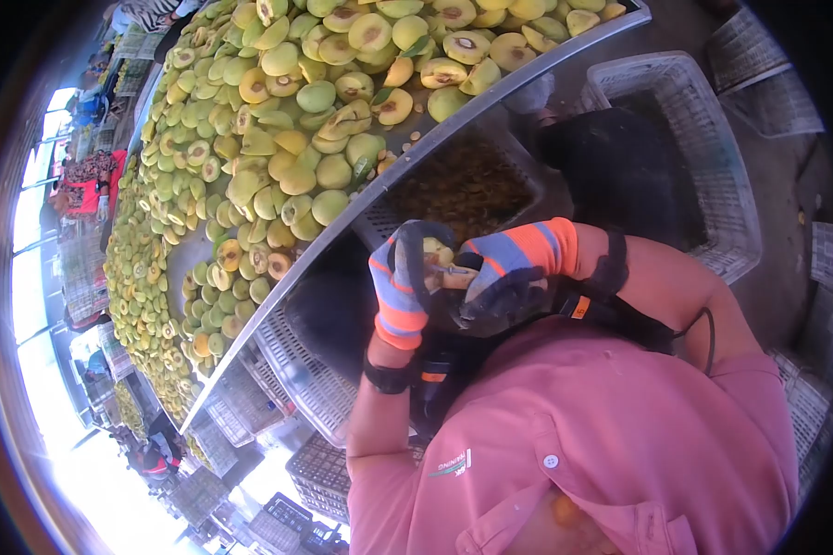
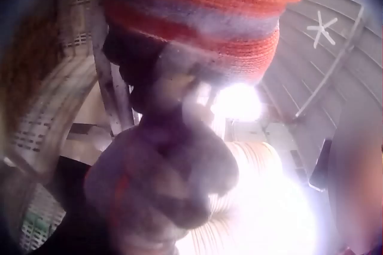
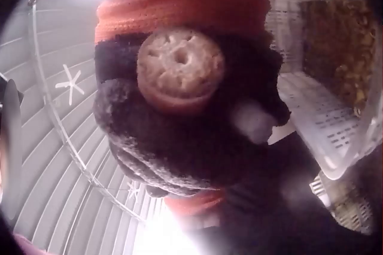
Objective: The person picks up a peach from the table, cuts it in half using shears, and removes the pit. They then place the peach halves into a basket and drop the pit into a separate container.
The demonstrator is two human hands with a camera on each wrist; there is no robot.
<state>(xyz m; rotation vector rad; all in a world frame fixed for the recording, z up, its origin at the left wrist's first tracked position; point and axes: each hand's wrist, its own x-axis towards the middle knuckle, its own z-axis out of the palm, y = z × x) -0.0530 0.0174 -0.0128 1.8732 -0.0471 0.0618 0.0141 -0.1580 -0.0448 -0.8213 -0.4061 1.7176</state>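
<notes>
My gloved left hand [image 1: 400, 282] holds a yellow-green stone fruit [image 1: 438, 251] in front of my chest. Close against it, my gloved right hand [image 1: 509, 273] grips a small hand tool; its thin metal part [image 1: 453, 270] lies at the fruit in the head view. The tool's round, pale handle end [image 3: 179, 66] sticks out of the right fist in the right wrist view. Both gloves are striped orange and blue-grey with dark palms. In the left wrist view the dark fingers [image 2: 173, 177] hide most of the fruit.
A metal-edged table [image 1: 379, 180] heaped with halved and whole stone fruit slopes away ahead. Below its edge stands a crate of brown bits [image 1: 472, 190]. White plastic crates [image 1: 727, 176] flank me on the right, with another crate [image 1: 310, 388] on the left. Other people work farther off.
</notes>
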